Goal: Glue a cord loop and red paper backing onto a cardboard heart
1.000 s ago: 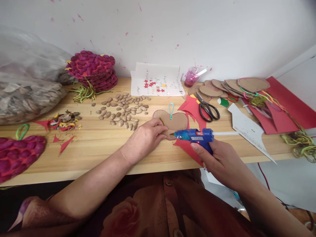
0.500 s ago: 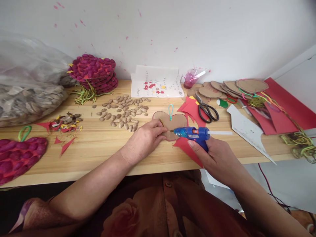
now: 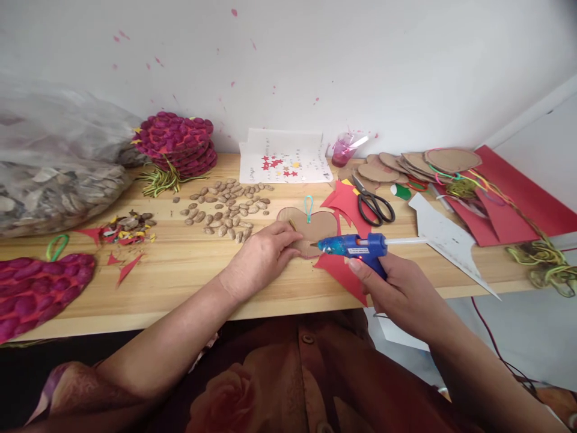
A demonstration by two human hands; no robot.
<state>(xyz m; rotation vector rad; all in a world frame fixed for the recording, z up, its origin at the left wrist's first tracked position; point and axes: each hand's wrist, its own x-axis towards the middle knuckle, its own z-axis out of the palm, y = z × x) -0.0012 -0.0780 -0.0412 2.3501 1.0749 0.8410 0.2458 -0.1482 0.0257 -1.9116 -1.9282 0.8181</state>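
Note:
A cardboard heart (image 3: pixel 322 224) with a dark outline lies on the wooden table, a turquoise cord loop (image 3: pixel 309 207) at its top notch. My left hand (image 3: pixel 269 252) is closed at the heart's lower left, thumb and fingers hiding that part. From beside the fingers a short olive strand (image 3: pixel 293 224) sticks out over the cardboard; its other end is hidden. In my right hand (image 3: pixel 399 291) is a blue glue gun (image 3: pixel 351 245), its nozzle close to my left fingertips above the cardboard. A white glue stick (image 3: pixel 406 240) juts from the gun's back.
Loose peanuts (image 3: pixel 232 207) lie left of the heart. Black-handled scissors (image 3: pixel 374 204) rest on red paper scraps (image 3: pixel 345 201) to its right. Behind are a sheet with paper stars (image 3: pixel 311 153), a cup (image 3: pixel 345 150), stacked cardboard shapes (image 3: pixel 451 160) and purple-covered pieces (image 3: pixel 175 141).
My hands hold nearly the same pose. The glue gun's nozzle stays near my left fingertips, and the whole view has shifted slightly.

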